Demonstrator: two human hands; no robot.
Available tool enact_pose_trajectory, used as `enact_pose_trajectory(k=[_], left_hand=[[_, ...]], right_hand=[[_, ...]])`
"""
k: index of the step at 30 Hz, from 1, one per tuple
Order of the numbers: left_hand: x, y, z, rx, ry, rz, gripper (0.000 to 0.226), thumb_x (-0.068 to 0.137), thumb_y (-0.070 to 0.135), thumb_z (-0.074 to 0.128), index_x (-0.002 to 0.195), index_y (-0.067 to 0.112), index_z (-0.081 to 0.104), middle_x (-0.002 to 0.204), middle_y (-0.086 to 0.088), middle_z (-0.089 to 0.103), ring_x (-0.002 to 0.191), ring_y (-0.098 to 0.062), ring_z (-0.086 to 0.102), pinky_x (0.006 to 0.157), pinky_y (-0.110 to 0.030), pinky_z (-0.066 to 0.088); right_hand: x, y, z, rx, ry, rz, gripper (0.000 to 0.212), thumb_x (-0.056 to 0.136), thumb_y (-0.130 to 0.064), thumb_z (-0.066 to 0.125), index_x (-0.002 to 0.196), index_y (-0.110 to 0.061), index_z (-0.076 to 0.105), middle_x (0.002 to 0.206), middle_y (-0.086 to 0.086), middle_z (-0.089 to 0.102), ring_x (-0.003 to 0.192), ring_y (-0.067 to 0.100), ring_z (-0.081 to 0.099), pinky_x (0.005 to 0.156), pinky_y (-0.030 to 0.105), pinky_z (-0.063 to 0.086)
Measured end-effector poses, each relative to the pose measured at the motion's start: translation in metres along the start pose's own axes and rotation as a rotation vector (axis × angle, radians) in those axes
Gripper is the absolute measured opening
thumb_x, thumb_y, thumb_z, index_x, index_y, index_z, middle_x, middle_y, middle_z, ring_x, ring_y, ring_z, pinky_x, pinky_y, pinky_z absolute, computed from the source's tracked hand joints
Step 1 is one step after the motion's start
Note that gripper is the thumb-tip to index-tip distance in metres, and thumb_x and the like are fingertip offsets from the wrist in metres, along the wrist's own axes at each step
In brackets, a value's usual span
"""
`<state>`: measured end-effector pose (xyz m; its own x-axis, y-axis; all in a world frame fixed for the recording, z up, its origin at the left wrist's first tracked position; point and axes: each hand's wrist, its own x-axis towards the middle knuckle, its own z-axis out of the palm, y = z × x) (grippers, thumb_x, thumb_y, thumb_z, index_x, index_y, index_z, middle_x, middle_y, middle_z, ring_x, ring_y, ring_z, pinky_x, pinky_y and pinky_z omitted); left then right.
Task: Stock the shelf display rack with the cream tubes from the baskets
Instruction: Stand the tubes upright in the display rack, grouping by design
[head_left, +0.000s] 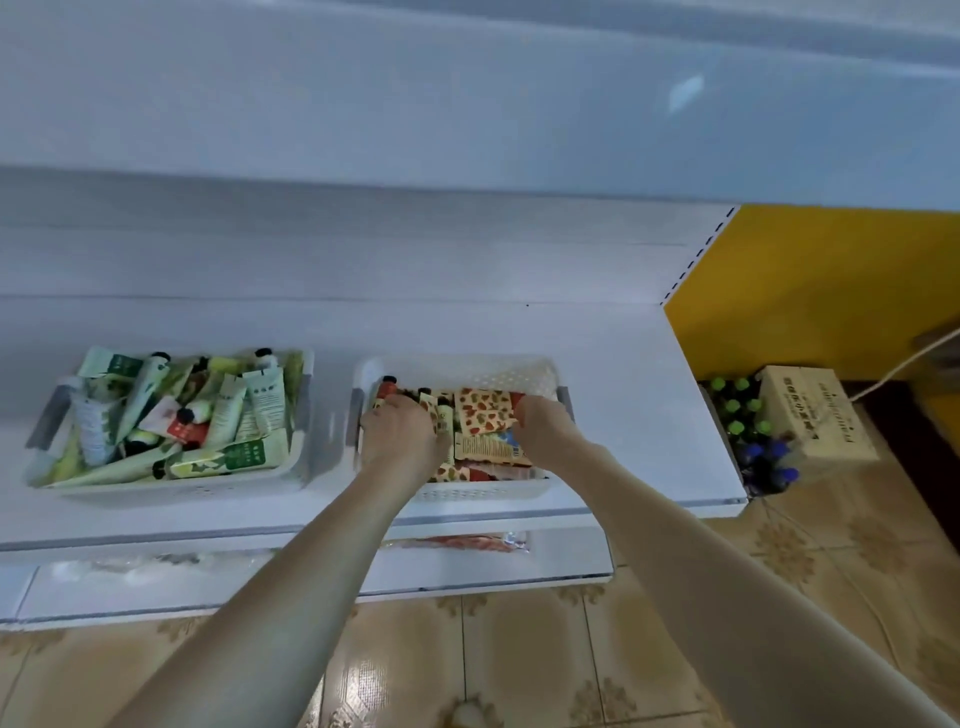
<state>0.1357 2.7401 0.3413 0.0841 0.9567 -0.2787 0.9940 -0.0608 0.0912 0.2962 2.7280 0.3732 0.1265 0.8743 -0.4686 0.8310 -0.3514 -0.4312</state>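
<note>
Both hands down in right basket (540, 376) on shelf (623, 364). Strawberry-print tubes (483, 410) sit right between left hand (400, 434) and right hand (545, 428). Long axes look mostly front-to-back, caps pointing away. Fingers curled down among tubes, can't tell if either hand is actually gripping. Green-tube basket (298, 395) well off left.

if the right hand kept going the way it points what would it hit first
The right hand points forward and down into the white perforated plastic basket, its fingers touching the strawberry-patterned cream tubes. Those come first; under them probably the basket floor, though depth is unclear.
</note>
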Motion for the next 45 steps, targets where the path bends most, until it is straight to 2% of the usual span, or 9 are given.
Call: enact_pose_trajectory(k=[2,5,13,16,20,31,36,41,45], left_hand=[[0.007,0.002,0.007,-0.006,-0.018,-0.012,0.062,0.085,0.054,0.054,0.112,-0.001,0.057,0.109,-0.015,0.059,0.099,-0.028,0.057,0.083,-0.035,0.044],[0.011,0.003,0.009,-0.010,-0.023,-0.006,0.056,0.084,0.050,0.059,0.111,0.001,0.054,0.111,-0.015,0.056,0.106,-0.029,0.052,0.088,-0.035,0.043],[0.020,0.004,0.012,-0.079,-0.050,-0.049,0.071,0.076,0.043,0.068,0.119,-0.009,0.047,0.113,-0.016,0.055,0.106,-0.031,0.053,0.089,-0.037,0.047],[0.022,-0.001,0.008,-0.188,-0.065,-0.021,0.034,0.075,0.032,0.069,0.082,0.004,0.052,0.089,-0.008,0.052,0.085,-0.023,0.056,0.069,-0.030,0.047],[0.023,-0.005,0.010,-0.268,-0.129,-0.038,0.040,0.074,0.022,0.067,0.055,0.012,0.033,0.059,0.001,0.035,0.052,-0.010,0.034,0.044,-0.022,0.028],[0.022,-0.007,0.000,-0.450,-0.068,-0.109,0.029,0.082,0.018,0.066,0.096,0.010,0.042,0.071,0.000,0.051,0.061,-0.014,0.050,0.053,-0.022,0.029],[0.016,-0.004,-0.011,-0.719,0.189,-0.115,0.030,0.079,0.018,0.067,0.098,0.011,0.045,0.079,0.001,0.054,0.065,-0.012,0.050,0.051,-0.022,0.034],[-0.002,0.001,-0.034,-1.087,0.196,-0.180,0.019,0.076,0.010,0.066,0.085,0.016,0.050,0.072,0.005,0.054,0.067,-0.011,0.053,0.054,-0.023,0.038],[-0.038,0.005,-0.060,-1.494,0.017,-0.271,0.017,0.077,0.003,0.068,0.080,0.014,0.055,0.077,-0.005,0.061,0.066,-0.016,0.063,0.051,-0.022,0.050]], right_hand=[[0.011,-0.001,0.006,-0.069,-0.026,-0.021,0.030,0.097,-0.003,0.038,0.125,0.001,0.049,0.119,0.017,0.055,0.112,0.030,0.053,0.086,0.028,0.041],[0.027,0.000,0.014,-0.164,-0.041,-0.034,0.033,0.092,0.007,0.037,0.122,-0.003,0.048,0.120,0.014,0.051,0.092,0.025,0.053,0.068,0.028,0.042],[0.052,-0.003,0.025,-0.302,-0.079,-0.107,0.043,0.089,-0.003,0.051,0.131,-0.005,0.039,0.127,0.015,0.047,0.121,0.031,0.041,0.091,0.035,0.040],[0.055,-0.001,0.026,-0.393,-0.076,-0.150,0.043,0.089,-0.010,0.056,0.129,-0.006,0.041,0.126,0.014,0.047,0.123,0.031,0.040,0.098,0.036,0.038],[0.060,0.000,0.025,-0.412,-0.106,-0.134,0.042,0.086,-0.016,0.060,0.124,-0.005,0.045,0.129,0.014,0.042,0.124,0.030,0.037,0.101,0.037,0.038],[0.064,0.008,0.031,-0.345,-0.179,-0.087,0.047,0.089,-0.025,0.054,0.132,-0.008,0.043,0.135,0.017,0.041,0.127,0.033,0.037,0.098,0.040,0.038],[0.060,0.007,0.031,-0.306,0.005,-0.151,0.010,0.092,-0.011,0.046,0.101,-0.010,0.049,0.094,0.007,0.055,0.081,0.023,0.049,0.061,0.029,0.038],[0.044,-0.010,0.001,0.023,0.153,-0.164,0.015,0.084,-0.020,0.059,0.083,-0.014,0.045,0.064,-0.003,0.047,0.059,0.015,0.045,0.049,0.024,0.033],[0.003,-0.029,-0.024,0.599,0.039,-0.108,0.015,0.079,-0.019,0.066,0.075,-0.011,0.055,0.071,0.008,0.054,0.067,0.019,0.049,0.063,0.031,0.039]])
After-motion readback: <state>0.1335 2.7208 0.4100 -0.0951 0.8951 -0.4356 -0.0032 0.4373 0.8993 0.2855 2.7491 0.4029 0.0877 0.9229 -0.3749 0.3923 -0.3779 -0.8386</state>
